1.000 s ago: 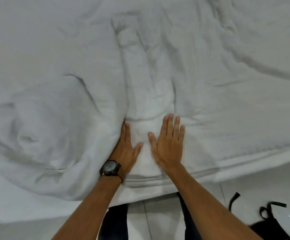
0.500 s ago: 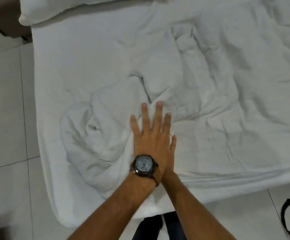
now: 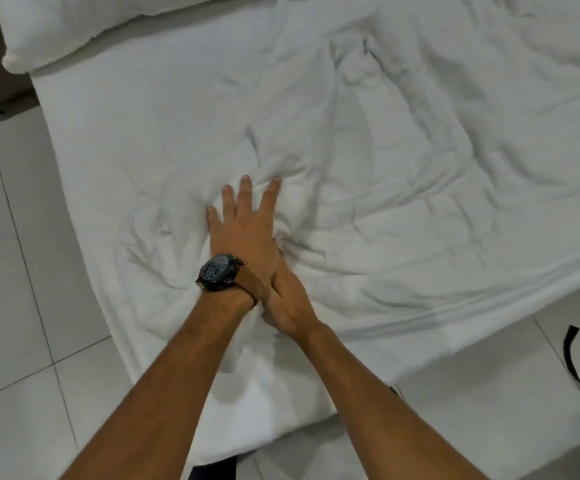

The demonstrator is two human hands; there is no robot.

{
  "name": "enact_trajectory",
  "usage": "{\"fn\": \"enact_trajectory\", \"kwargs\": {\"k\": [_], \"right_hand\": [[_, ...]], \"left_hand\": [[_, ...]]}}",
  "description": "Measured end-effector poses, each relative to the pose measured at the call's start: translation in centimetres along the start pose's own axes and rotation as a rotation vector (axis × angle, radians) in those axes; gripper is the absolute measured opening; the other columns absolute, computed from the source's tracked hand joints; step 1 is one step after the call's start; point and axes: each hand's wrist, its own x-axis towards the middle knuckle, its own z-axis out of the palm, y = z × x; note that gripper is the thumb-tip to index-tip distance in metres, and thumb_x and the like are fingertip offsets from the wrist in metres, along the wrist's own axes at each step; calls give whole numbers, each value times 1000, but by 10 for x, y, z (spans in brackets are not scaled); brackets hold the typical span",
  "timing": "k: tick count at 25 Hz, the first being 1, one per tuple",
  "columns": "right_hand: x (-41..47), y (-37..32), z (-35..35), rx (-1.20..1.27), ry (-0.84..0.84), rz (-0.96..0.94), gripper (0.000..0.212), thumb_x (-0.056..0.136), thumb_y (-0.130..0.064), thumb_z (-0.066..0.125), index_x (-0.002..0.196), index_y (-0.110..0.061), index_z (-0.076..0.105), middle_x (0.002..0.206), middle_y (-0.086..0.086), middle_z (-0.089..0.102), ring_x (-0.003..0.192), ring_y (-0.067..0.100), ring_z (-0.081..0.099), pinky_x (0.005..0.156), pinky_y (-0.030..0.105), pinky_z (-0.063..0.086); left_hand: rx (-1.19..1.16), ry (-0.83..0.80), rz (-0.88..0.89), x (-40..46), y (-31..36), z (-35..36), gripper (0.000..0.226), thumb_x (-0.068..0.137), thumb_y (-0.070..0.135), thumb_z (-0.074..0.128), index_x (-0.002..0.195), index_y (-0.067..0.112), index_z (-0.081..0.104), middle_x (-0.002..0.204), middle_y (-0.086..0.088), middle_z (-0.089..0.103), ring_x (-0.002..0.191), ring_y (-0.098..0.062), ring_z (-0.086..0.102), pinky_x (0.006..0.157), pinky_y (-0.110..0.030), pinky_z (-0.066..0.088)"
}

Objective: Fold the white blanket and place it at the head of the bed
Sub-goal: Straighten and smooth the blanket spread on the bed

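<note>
The white blanket (image 3: 402, 188) lies crumpled across the bed, bunched into folds near the bed's left side. My left hand (image 3: 247, 230), with a dark watch on its wrist, presses flat on the bunched folds with its fingers spread. My right hand (image 3: 290, 303) lies flat on the blanket just behind it. Its fingers reach forward under the left palm, so the fingertips are hidden. Neither hand grips the cloth.
A white pillow (image 3: 56, 26) lies at the top left corner of the bed. White floor tiles (image 3: 14, 271) run along the left and near sides. A black strap (image 3: 571, 358) lies on the floor at the right. The bed's near edge (image 3: 281, 431) is close to my legs.
The view has swung left, bringing the bed's left edge and the pillow into sight. My hands went from side by side to left over right, sliding left across the blanket.
</note>
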Motion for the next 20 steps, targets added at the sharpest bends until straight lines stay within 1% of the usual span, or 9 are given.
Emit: {"fn": "enact_trajectory", "kwargs": {"k": [2,4,7,9,11,13,14,18,20], "right_hand": [[-4,-22,35,25,63,33,80,100,-73,48,161,-23,38,152,3,65,130,28,69,109,47,56],[-13,-37,70,32,199,81,90,89,-80,57,156,-23,39,143,4,71,120,29,73,101,48,61],[-25,-47,112,83,317,143,98,82,-76,71,157,-23,38,142,2,71,121,26,72,98,43,61],[-34,-53,131,98,381,168,94,86,-68,76,157,-21,39,146,4,68,126,25,69,100,40,59],[-36,-54,139,115,446,171,84,92,-57,79,156,-19,41,146,7,67,127,27,68,100,38,57],[-31,-52,140,137,464,182,76,96,-54,77,155,-20,42,142,8,70,123,29,70,95,37,56],[-30,-50,142,150,473,185,74,97,-53,77,154,-20,43,140,8,71,121,29,70,94,37,57],[-31,-37,143,264,513,233,77,93,-59,78,154,-27,43,142,3,71,124,24,70,103,42,60],[-34,-35,143,329,506,267,82,90,-61,80,156,-30,43,144,2,70,127,22,69,106,41,60]], "left_hand": [[-108,62,51,-12,-48,1,97,100,46,67,169,34,1,178,-14,8,163,-42,9,130,-59,19],[-247,79,100,-23,-88,0,102,94,55,71,170,29,8,177,-16,15,163,-40,13,131,-55,22],[-348,31,141,-37,-138,4,107,89,58,77,169,22,16,176,-15,21,163,-34,18,131,-50,24],[-401,17,180,-38,-152,5,101,88,55,79,166,17,26,171,-12,34,158,-32,34,126,-49,36],[-396,24,202,-36,-154,3,91,90,53,77,160,15,34,158,-9,50,143,-31,52,113,-45,49],[-330,38,235,-31,-153,1,80,95,51,72,157,16,38,147,-8,58,129,-32,61,99,-41,51],[-286,34,254,-29,-150,1,74,97,48,70,156,15,40,143,-10,61,125,-35,63,95,-41,52],[-134,17,298,-8,-139,2,46,104,26,60,143,5,51,128,-23,70,115,-47,65,91,-47,51],[-163,13,275,4,-141,-2,42,104,26,59,141,7,56,127,-26,70,116,-50,64,94,-48,50]]}}
